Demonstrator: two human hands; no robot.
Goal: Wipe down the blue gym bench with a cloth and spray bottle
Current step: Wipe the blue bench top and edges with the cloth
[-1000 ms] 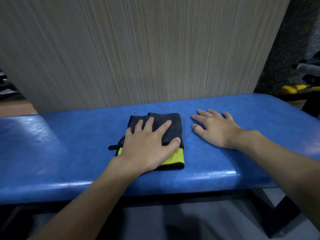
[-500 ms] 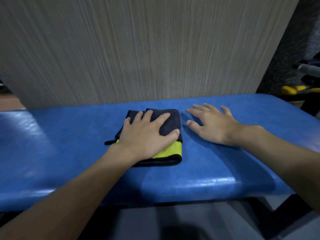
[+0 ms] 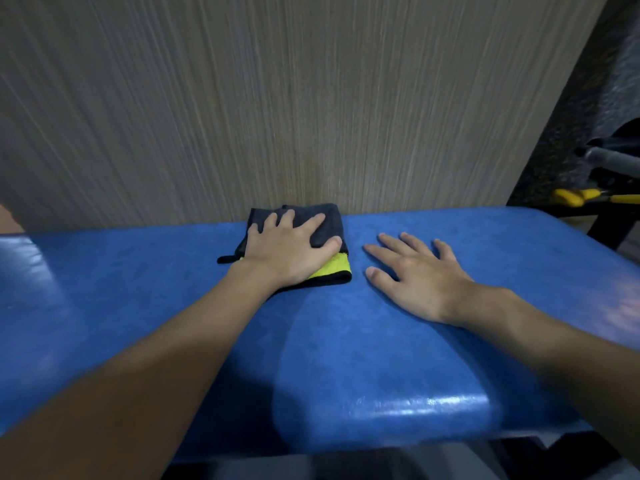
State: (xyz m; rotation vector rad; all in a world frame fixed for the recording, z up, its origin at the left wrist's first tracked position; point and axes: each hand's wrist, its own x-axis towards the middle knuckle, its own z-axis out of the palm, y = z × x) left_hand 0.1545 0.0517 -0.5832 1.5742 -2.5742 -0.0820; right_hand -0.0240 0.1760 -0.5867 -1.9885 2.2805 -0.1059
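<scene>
A blue padded gym bench runs across the view from left to right. A folded dark grey cloth with a yellow-green inner face lies at the bench's far edge, against the wall. My left hand presses flat on the cloth with fingers spread. Just to its right, my right hand rests flat and bare on the bench, holding nothing. No spray bottle is in view.
A beige streaked wall panel stands directly behind the bench. At the far right are a grey bar and yellow-and-black gym equipment. A darker streak marks the bench near its front edge.
My left hand has pushed the cloth away from me, from the middle of the bench to its far edge by the wall. My right hand stays flat beside it.
</scene>
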